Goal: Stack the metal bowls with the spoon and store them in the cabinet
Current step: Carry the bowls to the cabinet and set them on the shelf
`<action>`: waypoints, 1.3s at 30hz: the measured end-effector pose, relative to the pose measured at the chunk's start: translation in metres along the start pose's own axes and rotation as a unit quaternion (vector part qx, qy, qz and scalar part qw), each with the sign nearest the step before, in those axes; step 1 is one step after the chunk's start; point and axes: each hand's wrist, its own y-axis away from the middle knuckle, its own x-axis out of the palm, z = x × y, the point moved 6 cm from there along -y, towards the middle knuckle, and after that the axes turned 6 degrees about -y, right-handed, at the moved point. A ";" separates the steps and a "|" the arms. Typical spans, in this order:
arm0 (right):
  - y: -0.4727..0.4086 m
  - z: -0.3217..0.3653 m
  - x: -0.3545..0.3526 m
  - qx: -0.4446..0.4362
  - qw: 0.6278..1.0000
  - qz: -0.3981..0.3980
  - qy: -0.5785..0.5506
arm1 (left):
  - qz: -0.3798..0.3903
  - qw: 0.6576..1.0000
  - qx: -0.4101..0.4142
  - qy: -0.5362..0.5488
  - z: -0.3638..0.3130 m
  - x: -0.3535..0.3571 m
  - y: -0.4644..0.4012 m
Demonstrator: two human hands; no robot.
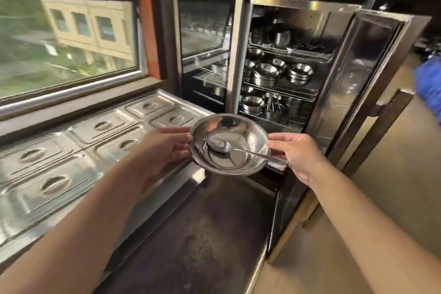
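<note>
I hold a stack of shiny metal bowls in the air in front of the cabinet. A metal spoon lies inside the top bowl, its handle pointing right over the rim. My left hand grips the stack's left rim and my right hand grips its right rim by the spoon handle. The cabinet's right door stands open, showing wire shelves loaded with several stacks of metal bowls and cups.
A steel counter with several lidded food pans runs along the window on the left. A dark worktop lies below the bowls. The open door has a long handle. Something blue shows at the right edge.
</note>
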 end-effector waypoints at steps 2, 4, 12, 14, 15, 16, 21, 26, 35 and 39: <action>-0.022 0.001 -0.006 0.005 1.000 -0.017 -0.014 | 0.021 1.000 0.002 -0.006 -0.009 0.010 -0.030; -0.047 0.001 -0.013 0.009 0.999 -0.031 -0.025 | 0.034 0.999 -0.002 -0.017 -0.014 0.019 -0.060; -0.176 -0.011 -0.027 0.002 0.997 -0.062 -0.050 | 0.052 0.997 0.000 -0.062 -0.027 0.053 -0.195; -0.219 -0.014 -0.028 0.002 0.995 -0.066 -0.071 | 0.051 0.996 0.001 -0.069 -0.035 0.062 -0.238; -0.240 -0.015 -0.029 0.004 0.995 -0.068 -0.076 | 0.049 0.996 0.000 -0.070 -0.038 0.067 -0.260; -0.261 -0.016 -0.030 0.006 0.995 -0.069 -0.076 | 0.045 0.996 0.001 -0.073 -0.043 0.071 -0.280; -0.339 -0.006 -0.038 0.019 0.992 -0.085 -0.089 | 0.050 0.996 0.003 -0.078 -0.067 0.101 -0.362; -0.412 0.006 -0.065 0.015 0.985 -0.141 -0.102 | 0.074 0.993 0.007 -0.087 -0.086 0.141 -0.445; -0.524 0.007 -0.126 0.013 0.966 -0.241 -0.095 | 0.163 0.983 -0.001 -0.081 -0.091 0.229 -0.605; -0.573 0.013 -0.154 0.011 0.949 -0.301 -0.091 | 0.230 0.969 0.002 -0.085 -0.096 0.286 -0.687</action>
